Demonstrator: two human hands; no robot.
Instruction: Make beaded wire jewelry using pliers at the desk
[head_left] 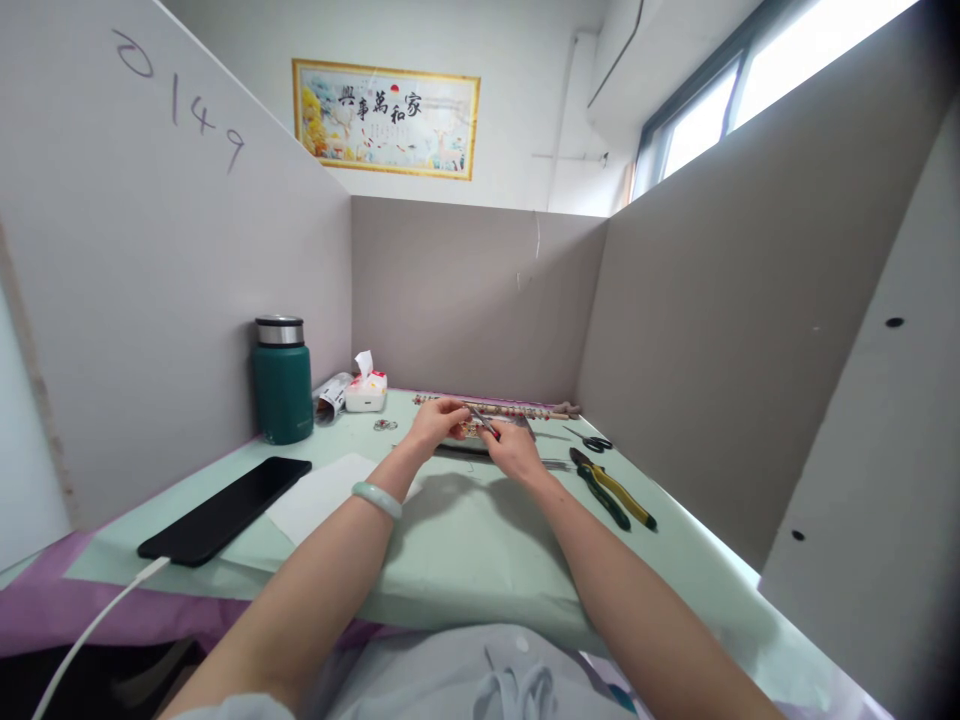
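My right hand (514,450) is closed around a slim hand tool (481,418) with a metal tip and a bit of red at its grip. The tool's tip points up and left, toward the fingers of my left hand (437,422). Those left fingers are pinched together; whatever is between them is too small to make out. Just beyond and below both hands lies a dark-edged tray (465,452) with small gold-coloured bits, partly hidden by my hands. Behind it runs a long row of small beaded pieces (517,410).
Pliers (611,490) with green and yellow handles and black scissors (596,442) lie to the right. On the left are a green bottle (283,385), a tissue box (367,393), small rings (385,425), white paper (315,495) and a phone (225,510) on a cable. Partition walls (480,300) surround the table.
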